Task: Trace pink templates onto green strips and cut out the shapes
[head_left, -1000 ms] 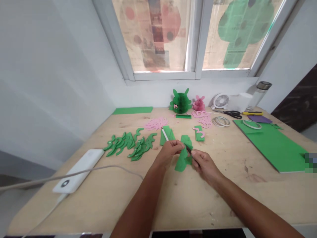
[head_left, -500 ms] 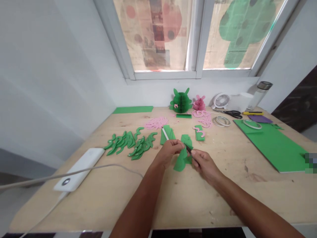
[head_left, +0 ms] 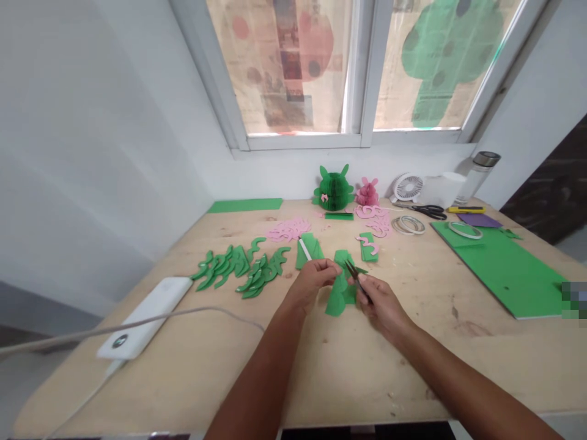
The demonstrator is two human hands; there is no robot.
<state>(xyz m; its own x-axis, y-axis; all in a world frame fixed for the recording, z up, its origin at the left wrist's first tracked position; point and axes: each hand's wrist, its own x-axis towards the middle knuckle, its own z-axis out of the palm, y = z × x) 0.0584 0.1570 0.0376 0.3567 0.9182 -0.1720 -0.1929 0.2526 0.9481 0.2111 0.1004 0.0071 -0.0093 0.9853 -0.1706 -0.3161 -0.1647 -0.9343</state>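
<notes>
My left hand (head_left: 316, 278) pinches a piece of green paper (head_left: 337, 299), which hangs below the fingertips with a curved, scalloped edge. In my right hand (head_left: 380, 300) is a pair of scissors (head_left: 352, 270), its blades parted and pointing up and left beside the paper. The handles are mostly hidden by the fingers. More green paper lies on the table just beyond and beneath the hands. A white pen (head_left: 305, 249) rests on a folded green sheet (head_left: 314, 245) past my left hand. Right of it, a pink curved cutout (head_left: 370, 247) lies on a green strip.
Green curved cutouts (head_left: 263, 275) and pink ones (head_left: 288, 229) lie in piles. A white power bank (head_left: 147, 318) with a cable is at left. Tape rolls (head_left: 410, 225), black scissors (head_left: 431, 211), a yellow cutter (head_left: 465, 209) and a green board (head_left: 499, 272) are at right.
The scissors' blades have parted and come away from the paper, tilting upward. My left hand still pinches the green paper in about the same place.
</notes>
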